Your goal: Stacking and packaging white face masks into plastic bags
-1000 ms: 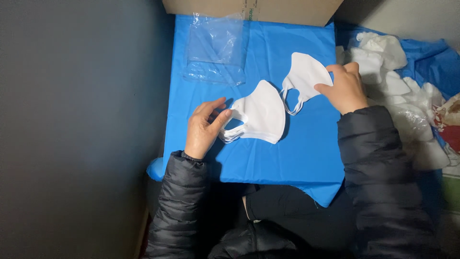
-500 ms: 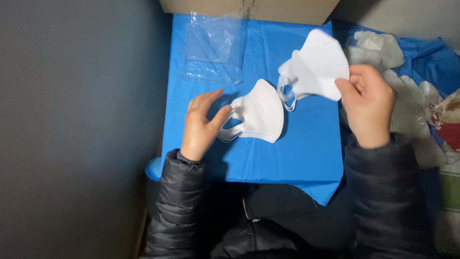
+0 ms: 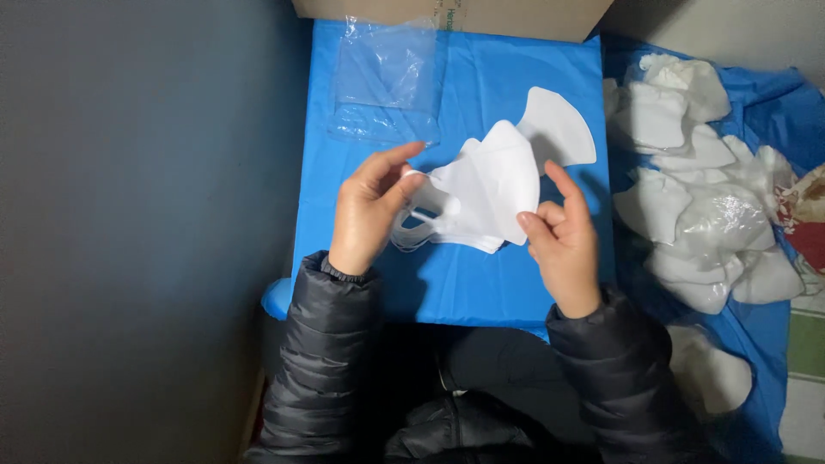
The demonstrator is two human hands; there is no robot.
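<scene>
While my left hand (image 3: 369, 215) and right hand (image 3: 560, 241) pinch the white mask stack (image 3: 481, 193) above the blue counter (image 3: 455, 275), I judge stacking underway: the empty clear bag (image 3: 382, 82) and the loose mask pile (image 3: 696, 198) remain.

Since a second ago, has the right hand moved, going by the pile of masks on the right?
Yes. The right hand has come left and nearer the body, away from the pile of masks, onto the white mask over the blue sheet.
</scene>
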